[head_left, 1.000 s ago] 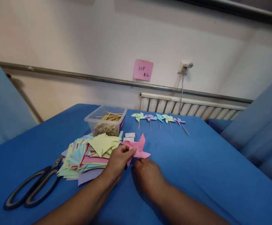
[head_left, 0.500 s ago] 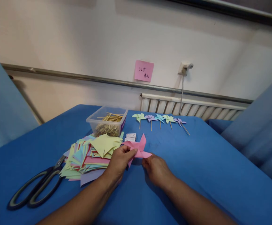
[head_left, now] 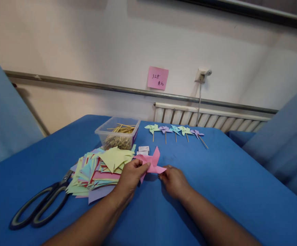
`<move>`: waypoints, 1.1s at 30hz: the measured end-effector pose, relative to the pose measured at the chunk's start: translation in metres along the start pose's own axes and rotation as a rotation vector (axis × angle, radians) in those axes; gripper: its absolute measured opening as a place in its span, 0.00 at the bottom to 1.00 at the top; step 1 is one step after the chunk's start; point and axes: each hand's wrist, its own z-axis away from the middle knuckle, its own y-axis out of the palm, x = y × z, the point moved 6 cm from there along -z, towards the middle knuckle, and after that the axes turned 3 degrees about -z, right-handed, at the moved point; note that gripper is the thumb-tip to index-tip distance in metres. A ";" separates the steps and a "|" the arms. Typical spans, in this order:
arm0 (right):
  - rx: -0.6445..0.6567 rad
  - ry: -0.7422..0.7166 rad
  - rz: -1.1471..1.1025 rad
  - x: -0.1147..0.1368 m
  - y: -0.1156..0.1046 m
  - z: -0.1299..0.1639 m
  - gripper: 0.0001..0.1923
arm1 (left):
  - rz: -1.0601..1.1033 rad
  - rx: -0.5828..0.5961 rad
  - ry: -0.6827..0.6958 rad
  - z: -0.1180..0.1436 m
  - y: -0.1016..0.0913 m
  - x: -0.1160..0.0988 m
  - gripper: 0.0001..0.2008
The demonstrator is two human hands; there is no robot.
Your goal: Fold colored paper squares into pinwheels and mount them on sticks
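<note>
Over blue tabletop (head_left: 215,177) near radiator (head_left: 181,116), left grip (head_left: 129,176) pinches pink pinwheel (head_left: 154,164), right grip (head_left: 175,181) unclear.

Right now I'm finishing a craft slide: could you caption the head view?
Left hand pinching a pink pinwheel, right hand close beside it, with five pinwheels in a row beyond.

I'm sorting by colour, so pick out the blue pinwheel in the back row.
The middle pinwheel, third of five: the only blue one, between a purple pinwheel and a green pinwheel.
</note>
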 end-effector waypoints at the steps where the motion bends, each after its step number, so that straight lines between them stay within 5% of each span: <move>1: -0.006 -0.005 -0.004 -0.001 0.000 0.000 0.08 | 0.002 0.001 0.002 0.000 0.000 0.000 0.14; 12: -0.082 0.043 -0.004 -0.012 -0.006 0.000 0.07 | -0.012 0.002 0.021 0.001 0.000 -0.003 0.15; 33: 0.082 -0.027 0.373 0.014 -0.002 0.008 0.13 | -0.038 -0.020 0.014 0.000 0.002 -0.001 0.15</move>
